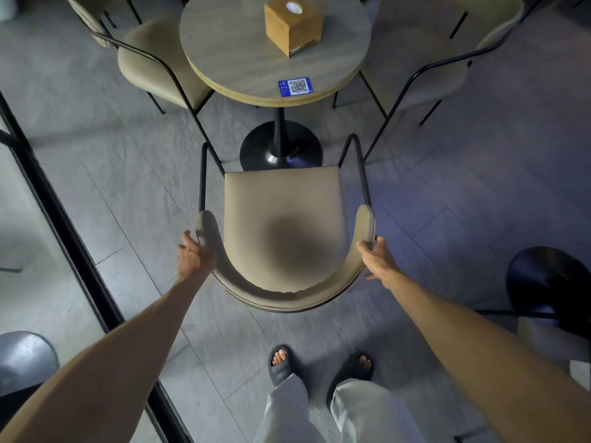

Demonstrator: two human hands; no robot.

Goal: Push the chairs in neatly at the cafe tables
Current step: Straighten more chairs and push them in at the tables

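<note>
You are standing right behind the chair (284,212), which faces the table (233,59) with its seat square to you and its curved backrest (281,298) nearest your body. It is pulled out: the whole seat lies clear of the tabletop, and its front edge sits over the near side of the table's black base (281,148). Your right hand (377,260) holds the right end of the backrest, with the thumb on the inner side and the fingers (381,242) wrapped round the outside. Your left hand (193,259) lies against the outer side of the backrest's left end with the fingers reaching forward. It is blurred, and you cannot tell from this view whether the thumb hooks over the pad, so that grip stays uncertain. Both arms are stretched well out in front of you. Two more chairs stand at the table: the left chair (150,62) has its seat partly tucked under the tabletop, and the right chair (447,81) sits just beside the rim. On the table a wooden box (292,24) stands toward the far side and a blue sticker (295,86) lies flat near the edge closest to you. Your feet, in dark sandals (281,362), are on the grey tiled floor (479,174) behind the chair.
</note>
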